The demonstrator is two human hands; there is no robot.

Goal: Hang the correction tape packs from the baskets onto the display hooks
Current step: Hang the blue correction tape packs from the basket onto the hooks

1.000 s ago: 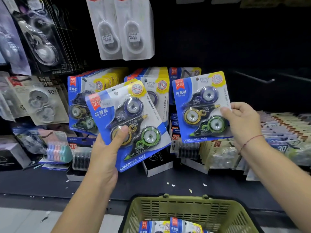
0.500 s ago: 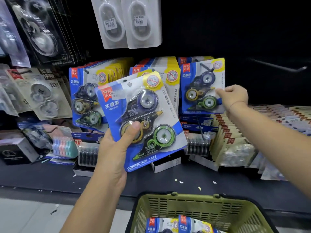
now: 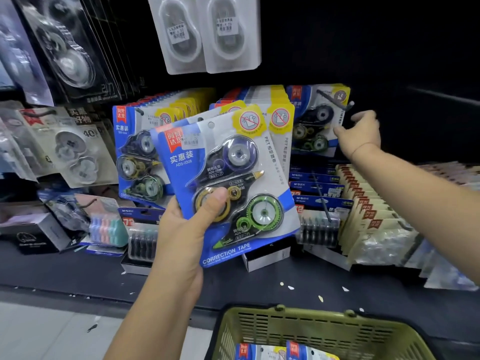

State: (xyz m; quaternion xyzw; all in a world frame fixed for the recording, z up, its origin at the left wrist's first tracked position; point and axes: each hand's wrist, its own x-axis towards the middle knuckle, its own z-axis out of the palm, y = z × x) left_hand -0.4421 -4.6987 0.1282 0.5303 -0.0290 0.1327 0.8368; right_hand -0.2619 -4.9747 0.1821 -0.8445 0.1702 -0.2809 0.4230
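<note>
My left hand [image 3: 181, 237] grips a blue correction tape pack [image 3: 228, 178] by its lower left, thumb on the yellow dispenser, holding it tilted in front of the hanging rows. My right hand [image 3: 361, 133] reaches to the far right hook [image 3: 337, 101], where a second correction tape pack [image 3: 315, 120] hangs on the rod. Its thumb lies on that pack's right edge and the fingers are behind it. More packs [image 3: 259, 350] lie in the green basket [image 3: 311, 331] at the bottom.
Two full rows of the same packs [image 3: 137, 152] hang left of the right hook. White blister packs [image 3: 207, 32] hang above. Boxes and stacked stationery [image 3: 368, 211] crowd the dark shelf [image 3: 78, 268]. An empty hook [image 3: 441, 96] juts out at the far right.
My right hand has carried its pack up and back onto the right hook. The left hand's pack has shifted slightly right and closer to the camera.
</note>
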